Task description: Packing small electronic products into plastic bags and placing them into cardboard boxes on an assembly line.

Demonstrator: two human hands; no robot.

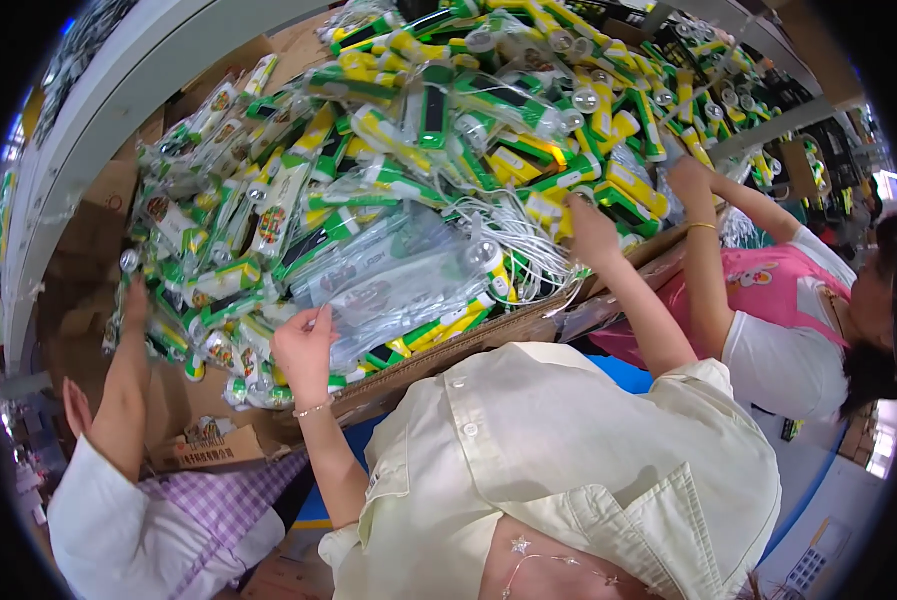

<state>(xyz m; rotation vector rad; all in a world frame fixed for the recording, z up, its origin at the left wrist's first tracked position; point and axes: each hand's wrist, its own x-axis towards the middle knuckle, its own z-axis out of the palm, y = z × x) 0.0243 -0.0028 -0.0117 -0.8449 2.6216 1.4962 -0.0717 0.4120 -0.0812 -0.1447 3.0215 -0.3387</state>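
Nearest you, the cardboard edge slants up toward your right. Just past it, your left hand pinches the near left end of the plastic bags, which lie flat on the heaped flashlights. Your right hand reaches over the edge to a yellow flashlight; whether its fingers grip, I cannot tell. White cords lie between your hands. Co-workers' arms limit your room on both sides; farther off, the heap leaves little open space.
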